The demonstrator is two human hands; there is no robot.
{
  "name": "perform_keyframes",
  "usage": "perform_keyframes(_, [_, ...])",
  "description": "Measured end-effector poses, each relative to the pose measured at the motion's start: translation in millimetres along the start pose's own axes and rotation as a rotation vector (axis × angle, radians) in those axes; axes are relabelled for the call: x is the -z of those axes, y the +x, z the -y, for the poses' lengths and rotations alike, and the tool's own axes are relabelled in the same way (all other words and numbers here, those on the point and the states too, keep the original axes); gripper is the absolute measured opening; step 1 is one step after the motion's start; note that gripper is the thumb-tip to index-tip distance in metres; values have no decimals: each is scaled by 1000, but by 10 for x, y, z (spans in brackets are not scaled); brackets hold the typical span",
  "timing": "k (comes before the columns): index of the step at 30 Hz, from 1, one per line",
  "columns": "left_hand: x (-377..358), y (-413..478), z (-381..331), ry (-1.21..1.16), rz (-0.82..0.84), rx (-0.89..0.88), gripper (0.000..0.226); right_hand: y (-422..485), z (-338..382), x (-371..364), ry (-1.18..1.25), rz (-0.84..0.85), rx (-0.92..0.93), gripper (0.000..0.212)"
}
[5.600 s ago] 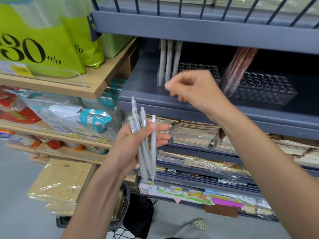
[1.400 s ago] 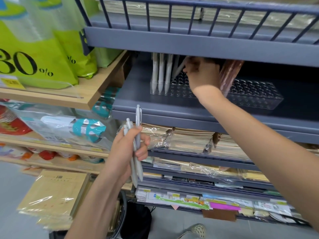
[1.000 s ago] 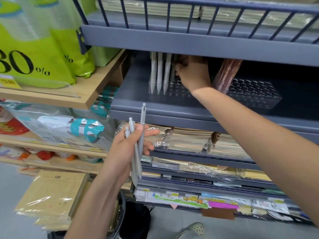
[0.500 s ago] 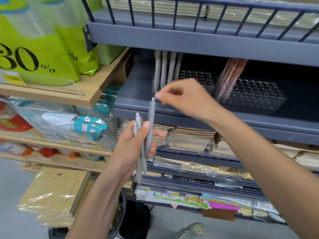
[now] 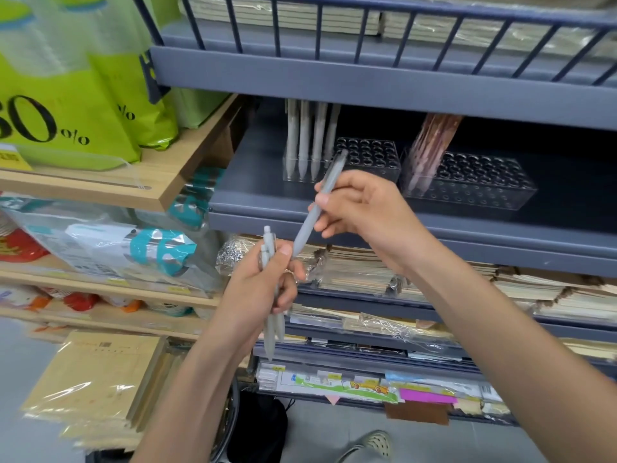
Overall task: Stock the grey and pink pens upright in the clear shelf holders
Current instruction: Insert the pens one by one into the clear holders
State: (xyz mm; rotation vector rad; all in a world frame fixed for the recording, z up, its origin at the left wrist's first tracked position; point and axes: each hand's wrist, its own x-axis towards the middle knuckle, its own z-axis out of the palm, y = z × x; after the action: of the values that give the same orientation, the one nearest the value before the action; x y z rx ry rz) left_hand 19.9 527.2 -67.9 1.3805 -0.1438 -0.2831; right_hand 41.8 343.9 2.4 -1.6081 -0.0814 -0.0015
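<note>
So, shop aisle: dark grey metal shelf in a rack w/ a barred rail above. Pale wooden shelf to the left carries glossy green bags; grey floor below. On the metal shelf sit 2 clear plastic blocks drilled w/ rows of round holes. The left holder has approx. 4 stocked grey pens, matte, upright at its left end, tips down. The right holder has a tilted bunch of pink pens at its left end. Next shelf down holds film-wrapped notebooks in stacks.

Right hand is in front of the shelf edge, fingers curled, pinching a single grey pen mid-barrel. Pen slants: upper end toward the left holder, lower end just by the left thumb. Left hand is lower, fingers wrapped round a small bundle of grey pens, clicker ends up, tips toward the floor. Can't tell the exact no. in the bundle.
</note>
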Motion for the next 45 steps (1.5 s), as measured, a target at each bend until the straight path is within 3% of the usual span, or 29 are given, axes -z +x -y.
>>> perform_keyframes(4, [4,19,-35,-101,-12,41,13,6,-17,21,-17,-40,18,13])
perform_keyframes(8, [78,5,-67,-297,-1,121,27,178,67,122,-29,-346,236,16])
perform_keyframes(12, [67,-16,-64,-315,-6,200,21,371,88,171,-92,-564,346,22])
perform_keyframes(15, [65,-8,-54,-293,-4,200,4,510,58,143,-218,-562,373,21])
perform_keyframes(22, [122,-36,-45,-279,-28,124,12,835,72,177,-755,-569,259,24])
perform_keyframes(26, [112,-61,-51,-252,-37,110,12,928,86,112,-660,-565,253,24])
perform_keyframes(45, [77,-96,-64,-163,-75,127,17,952,76,139,-758,-508,230,16])
